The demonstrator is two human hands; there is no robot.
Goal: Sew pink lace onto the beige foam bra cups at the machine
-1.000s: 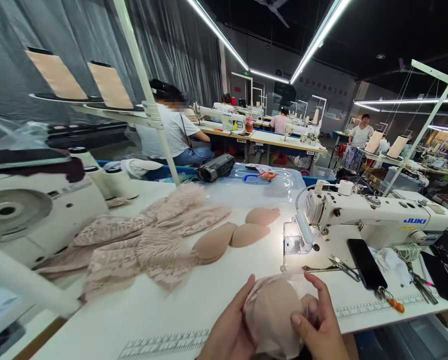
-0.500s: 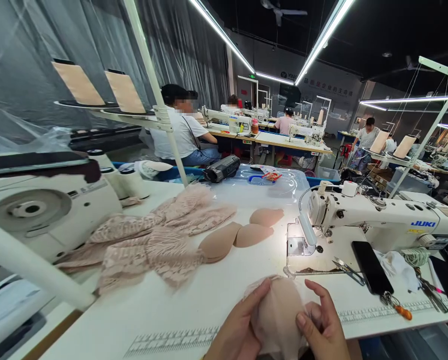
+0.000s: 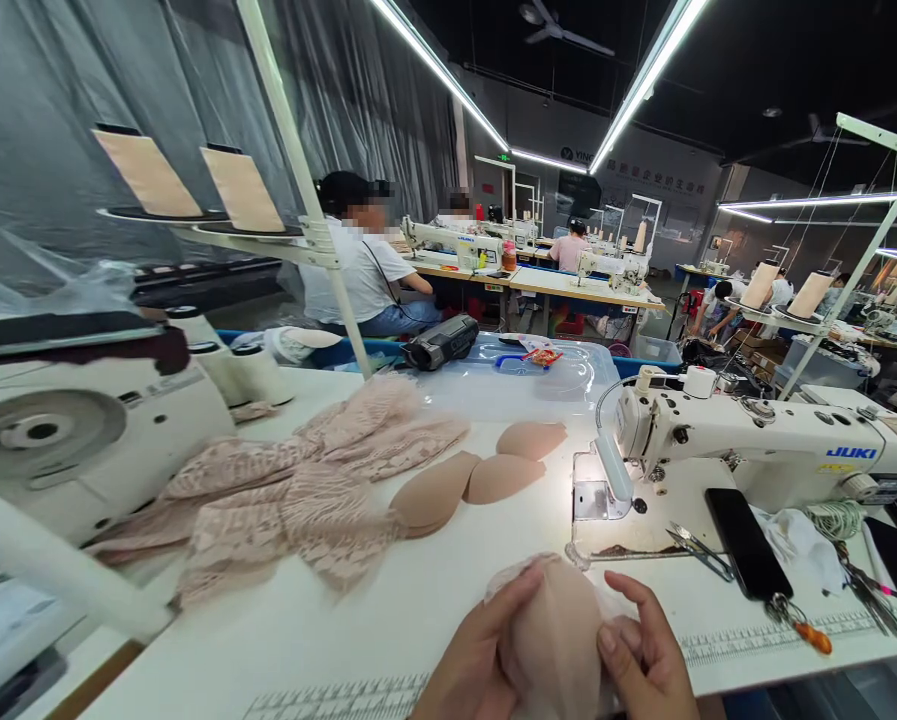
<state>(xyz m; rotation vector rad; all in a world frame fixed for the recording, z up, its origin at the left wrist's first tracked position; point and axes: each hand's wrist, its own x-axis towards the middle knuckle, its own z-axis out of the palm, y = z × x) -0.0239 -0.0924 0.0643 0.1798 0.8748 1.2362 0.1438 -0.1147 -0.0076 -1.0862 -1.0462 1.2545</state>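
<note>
My left hand (image 3: 476,655) and my right hand (image 3: 645,655) together grip a beige foam cup wrapped in sheer lace (image 3: 557,628), held just above the near edge of the white sewing table (image 3: 388,610). My thumbs press on its front. Three bare foam cups (image 3: 472,476) lie in the middle of the table. A pile of pink lace pieces (image 3: 298,480) spreads to their left. The white JUKI sewing machine (image 3: 755,440) stands at the right, its lit needle area beyond my right hand.
A black phone (image 3: 748,545), scissors (image 3: 699,550) and small tools lie by the machine. Another white machine (image 3: 65,430) and a thread stand pole (image 3: 305,200) are at the left. A clear plastic bin lid (image 3: 523,370) sits behind. Several other people work at tables farther back.
My hands have kept their grip and shifted the cup slightly lower in view. A person at the far right has bent down.
</note>
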